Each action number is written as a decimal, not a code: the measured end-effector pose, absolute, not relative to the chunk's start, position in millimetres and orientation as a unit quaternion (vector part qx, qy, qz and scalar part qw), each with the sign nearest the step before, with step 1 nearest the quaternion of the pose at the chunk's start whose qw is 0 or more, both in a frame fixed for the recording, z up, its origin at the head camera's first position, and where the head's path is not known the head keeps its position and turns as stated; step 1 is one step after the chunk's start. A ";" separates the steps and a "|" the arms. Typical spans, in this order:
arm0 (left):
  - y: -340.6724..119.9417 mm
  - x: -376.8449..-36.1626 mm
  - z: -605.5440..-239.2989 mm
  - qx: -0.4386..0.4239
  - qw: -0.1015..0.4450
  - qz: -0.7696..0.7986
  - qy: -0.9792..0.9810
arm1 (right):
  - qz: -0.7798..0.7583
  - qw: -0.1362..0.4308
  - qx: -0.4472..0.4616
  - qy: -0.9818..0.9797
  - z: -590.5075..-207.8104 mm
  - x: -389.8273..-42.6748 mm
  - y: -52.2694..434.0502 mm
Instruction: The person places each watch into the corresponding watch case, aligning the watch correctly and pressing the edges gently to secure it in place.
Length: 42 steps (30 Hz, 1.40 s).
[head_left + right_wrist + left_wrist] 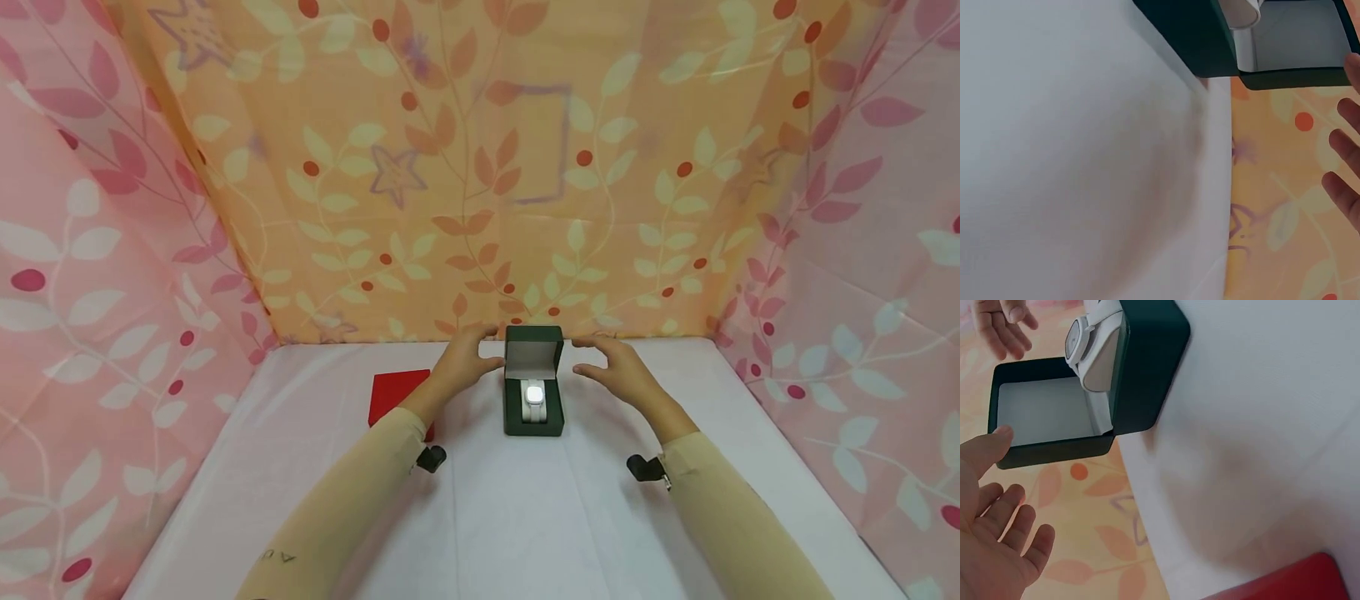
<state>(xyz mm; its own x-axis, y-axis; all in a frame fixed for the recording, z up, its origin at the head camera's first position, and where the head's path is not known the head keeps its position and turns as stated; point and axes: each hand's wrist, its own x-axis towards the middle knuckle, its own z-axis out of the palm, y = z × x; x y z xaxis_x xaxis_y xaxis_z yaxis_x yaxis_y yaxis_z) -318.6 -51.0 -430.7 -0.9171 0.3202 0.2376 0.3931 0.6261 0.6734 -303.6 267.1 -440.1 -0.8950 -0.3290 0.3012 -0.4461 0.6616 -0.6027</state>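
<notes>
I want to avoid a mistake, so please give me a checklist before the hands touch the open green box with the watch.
1. Box lid open and upright: ok.
2. Watch seated on its cushion: ok.
3. Left hand free, fingers relaxed beside the lid: ok.
4. Right hand free, apart from the lid: ok.
5. Red box apart from the green one: ok.
6. Left thumb touching the lid: cannot tell.

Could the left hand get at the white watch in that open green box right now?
Probably yes: the left hand is open beside the green box, whose lid stands raised, so the white watch lies uncovered.
</notes>
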 end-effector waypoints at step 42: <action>-35.8 -334.6 -436.0 -0.210 0.049 -0.424 -0.880 | 0.382 0.033 0.206 -0.900 -433.0 -336.9 250.4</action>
